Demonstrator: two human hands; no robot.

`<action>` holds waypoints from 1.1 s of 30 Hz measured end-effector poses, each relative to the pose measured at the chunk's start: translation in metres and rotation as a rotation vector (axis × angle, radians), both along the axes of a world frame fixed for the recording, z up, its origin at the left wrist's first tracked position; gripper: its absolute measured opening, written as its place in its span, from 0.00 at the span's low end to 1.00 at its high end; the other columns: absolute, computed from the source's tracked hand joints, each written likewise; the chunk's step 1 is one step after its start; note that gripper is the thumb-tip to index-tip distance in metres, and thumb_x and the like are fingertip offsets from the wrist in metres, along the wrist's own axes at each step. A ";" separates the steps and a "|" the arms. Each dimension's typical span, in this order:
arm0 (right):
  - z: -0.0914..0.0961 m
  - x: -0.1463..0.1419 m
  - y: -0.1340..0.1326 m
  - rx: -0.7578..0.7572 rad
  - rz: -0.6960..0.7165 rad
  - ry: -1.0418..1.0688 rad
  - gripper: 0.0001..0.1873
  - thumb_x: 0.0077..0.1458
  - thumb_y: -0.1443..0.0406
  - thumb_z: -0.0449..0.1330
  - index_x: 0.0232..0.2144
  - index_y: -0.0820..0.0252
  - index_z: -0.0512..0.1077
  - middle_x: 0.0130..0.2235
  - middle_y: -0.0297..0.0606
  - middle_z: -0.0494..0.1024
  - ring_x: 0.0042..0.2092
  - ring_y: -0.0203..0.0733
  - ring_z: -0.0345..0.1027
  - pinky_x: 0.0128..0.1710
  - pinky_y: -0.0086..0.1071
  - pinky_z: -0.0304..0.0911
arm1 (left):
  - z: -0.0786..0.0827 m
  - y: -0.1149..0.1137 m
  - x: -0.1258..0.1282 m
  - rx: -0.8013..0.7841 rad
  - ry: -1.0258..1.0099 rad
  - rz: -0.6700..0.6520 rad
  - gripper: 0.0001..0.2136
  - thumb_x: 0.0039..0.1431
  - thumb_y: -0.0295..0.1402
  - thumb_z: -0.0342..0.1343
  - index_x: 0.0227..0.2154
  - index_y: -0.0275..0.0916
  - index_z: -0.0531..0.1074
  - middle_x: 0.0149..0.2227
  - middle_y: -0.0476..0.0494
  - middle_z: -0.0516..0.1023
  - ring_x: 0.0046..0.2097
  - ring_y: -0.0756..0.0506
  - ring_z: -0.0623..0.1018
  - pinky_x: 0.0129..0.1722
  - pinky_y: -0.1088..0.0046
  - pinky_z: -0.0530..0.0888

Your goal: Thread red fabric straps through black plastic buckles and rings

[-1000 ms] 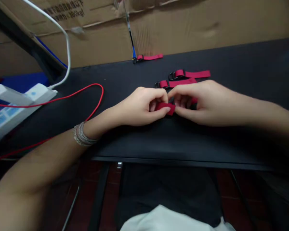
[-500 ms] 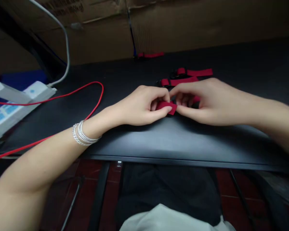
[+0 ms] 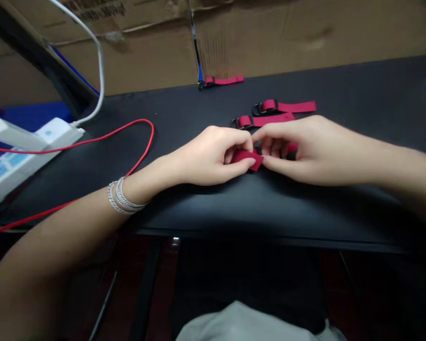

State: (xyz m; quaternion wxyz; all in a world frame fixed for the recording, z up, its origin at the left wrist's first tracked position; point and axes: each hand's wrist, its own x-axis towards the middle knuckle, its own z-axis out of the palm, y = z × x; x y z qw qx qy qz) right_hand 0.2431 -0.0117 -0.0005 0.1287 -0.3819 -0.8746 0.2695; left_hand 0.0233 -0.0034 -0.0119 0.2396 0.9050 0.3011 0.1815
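My left hand [image 3: 209,158] and my right hand [image 3: 298,151] meet over the black table [image 3: 358,85], their fingertips pinching a folded piece of red webbing strap [image 3: 247,158] from both sides. Another red stretch [image 3: 292,147] shows between my right fingers, and a dark part there is too hidden to identify. Just beyond my hands lie a red strap with a black buckle [image 3: 273,121] and a second buckled strap [image 3: 291,107]. A third red strap [image 3: 224,80] lies at the far table edge.
A white power strip [image 3: 21,161] and a red cable [image 3: 151,137] lie to the left, with a white cable [image 3: 100,71] behind. Cardboard [image 3: 287,38] stands along the far edge. The table's near edge runs just below my forearms.
My hands keep the same pinch on the red strap, with little movement. The whole scene has shifted slightly in view, the loose straps sitting a bit higher and further right.
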 end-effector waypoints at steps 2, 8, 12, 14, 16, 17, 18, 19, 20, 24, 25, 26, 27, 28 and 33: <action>0.000 0.000 0.000 0.000 -0.008 -0.009 0.16 0.54 0.60 0.57 0.41 0.62 0.77 0.29 0.39 0.77 0.27 0.35 0.67 0.26 0.29 0.60 | 0.000 0.000 0.000 0.001 -0.009 0.000 0.06 0.60 0.33 0.57 0.32 0.36 0.75 0.25 0.51 0.73 0.26 0.53 0.69 0.29 0.76 0.63; 0.000 0.000 -0.001 0.017 -0.017 0.012 0.15 0.53 0.61 0.59 0.41 0.64 0.75 0.29 0.40 0.77 0.28 0.36 0.68 0.26 0.30 0.61 | -0.001 -0.001 0.000 -0.014 -0.024 0.001 0.05 0.60 0.33 0.58 0.32 0.37 0.75 0.26 0.51 0.74 0.27 0.53 0.71 0.29 0.77 0.64; 0.001 -0.001 -0.003 0.005 -0.027 0.009 0.13 0.55 0.62 0.59 0.41 0.64 0.73 0.30 0.41 0.77 0.29 0.36 0.68 0.27 0.30 0.61 | 0.000 -0.001 0.000 -0.011 -0.030 0.009 0.05 0.60 0.33 0.58 0.32 0.36 0.75 0.25 0.51 0.74 0.26 0.53 0.71 0.29 0.77 0.64; 0.002 -0.001 -0.004 -0.005 -0.044 0.008 0.11 0.55 0.63 0.59 0.40 0.63 0.73 0.30 0.41 0.77 0.29 0.36 0.68 0.27 0.30 0.61 | 0.000 0.000 0.000 -0.016 -0.027 0.015 0.05 0.60 0.33 0.58 0.32 0.36 0.75 0.26 0.50 0.74 0.27 0.53 0.71 0.29 0.77 0.64; 0.002 -0.001 -0.004 -0.008 -0.043 0.010 0.09 0.55 0.64 0.59 0.39 0.62 0.72 0.30 0.40 0.76 0.29 0.36 0.68 0.27 0.30 0.61 | 0.000 0.000 0.000 -0.019 -0.025 0.014 0.05 0.60 0.33 0.58 0.32 0.37 0.75 0.25 0.51 0.74 0.26 0.53 0.71 0.29 0.77 0.65; 0.002 -0.001 -0.004 -0.006 -0.039 0.016 0.09 0.55 0.64 0.59 0.39 0.61 0.71 0.30 0.40 0.76 0.29 0.36 0.68 0.27 0.30 0.62 | 0.000 0.000 -0.001 -0.020 -0.027 0.014 0.05 0.60 0.33 0.58 0.32 0.37 0.74 0.25 0.51 0.74 0.26 0.53 0.71 0.29 0.77 0.65; 0.002 -0.001 -0.004 -0.006 -0.035 0.019 0.09 0.55 0.64 0.59 0.39 0.61 0.71 0.30 0.40 0.77 0.30 0.36 0.68 0.27 0.30 0.62 | 0.000 -0.001 -0.001 -0.022 -0.030 0.015 0.05 0.60 0.33 0.57 0.32 0.37 0.74 0.26 0.51 0.74 0.26 0.53 0.71 0.29 0.77 0.65; 0.002 -0.001 -0.004 -0.007 -0.033 0.014 0.09 0.55 0.64 0.59 0.39 0.61 0.71 0.30 0.40 0.77 0.30 0.36 0.68 0.27 0.30 0.62 | 0.000 -0.001 -0.001 -0.022 -0.034 0.013 0.05 0.59 0.33 0.57 0.32 0.37 0.74 0.26 0.51 0.75 0.26 0.53 0.71 0.28 0.77 0.65; 0.001 -0.001 -0.004 -0.009 -0.034 0.008 0.09 0.55 0.64 0.59 0.39 0.61 0.71 0.30 0.40 0.77 0.30 0.36 0.68 0.27 0.30 0.62 | 0.000 -0.001 -0.001 -0.023 -0.034 0.011 0.05 0.59 0.33 0.57 0.32 0.37 0.74 0.26 0.51 0.75 0.26 0.53 0.71 0.28 0.77 0.65; 0.000 -0.001 -0.002 0.010 -0.034 0.003 0.10 0.54 0.63 0.60 0.39 0.61 0.71 0.30 0.40 0.76 0.29 0.36 0.68 0.26 0.30 0.62 | 0.000 -0.001 0.000 -0.022 -0.036 0.016 0.05 0.59 0.33 0.57 0.32 0.36 0.75 0.26 0.50 0.75 0.26 0.53 0.71 0.28 0.77 0.65; -0.001 0.000 -0.002 0.015 -0.027 0.014 0.10 0.54 0.63 0.60 0.39 0.61 0.71 0.30 0.39 0.76 0.29 0.35 0.68 0.26 0.29 0.62 | -0.001 -0.001 0.000 -0.025 -0.036 0.014 0.05 0.59 0.33 0.57 0.32 0.36 0.75 0.26 0.50 0.75 0.26 0.53 0.71 0.28 0.77 0.65; -0.001 0.000 -0.002 0.018 -0.022 0.026 0.10 0.55 0.62 0.59 0.39 0.62 0.72 0.30 0.39 0.76 0.29 0.35 0.68 0.26 0.29 0.62 | -0.001 -0.001 0.000 -0.028 -0.038 0.014 0.05 0.59 0.33 0.57 0.32 0.36 0.75 0.26 0.50 0.75 0.26 0.53 0.71 0.28 0.77 0.65; -0.001 0.000 -0.002 0.021 -0.018 0.037 0.10 0.55 0.62 0.60 0.39 0.62 0.72 0.30 0.39 0.76 0.29 0.35 0.68 0.26 0.29 0.62 | -0.001 -0.001 0.000 -0.029 -0.042 0.015 0.05 0.59 0.32 0.58 0.32 0.36 0.75 0.26 0.50 0.75 0.26 0.53 0.71 0.28 0.77 0.65; 0.000 0.000 -0.002 0.022 -0.013 0.039 0.11 0.55 0.62 0.60 0.38 0.62 0.72 0.30 0.39 0.76 0.29 0.35 0.68 0.26 0.29 0.62 | -0.001 -0.001 0.000 -0.031 -0.041 0.016 0.05 0.59 0.32 0.58 0.32 0.36 0.75 0.26 0.50 0.75 0.26 0.53 0.71 0.28 0.77 0.65; 0.001 0.000 -0.003 0.015 -0.020 0.026 0.09 0.55 0.63 0.61 0.38 0.61 0.71 0.30 0.39 0.77 0.30 0.35 0.69 0.27 0.29 0.63 | 0.000 -0.001 0.000 -0.031 -0.038 0.024 0.06 0.59 0.33 0.57 0.31 0.36 0.75 0.25 0.51 0.74 0.26 0.53 0.71 0.28 0.78 0.64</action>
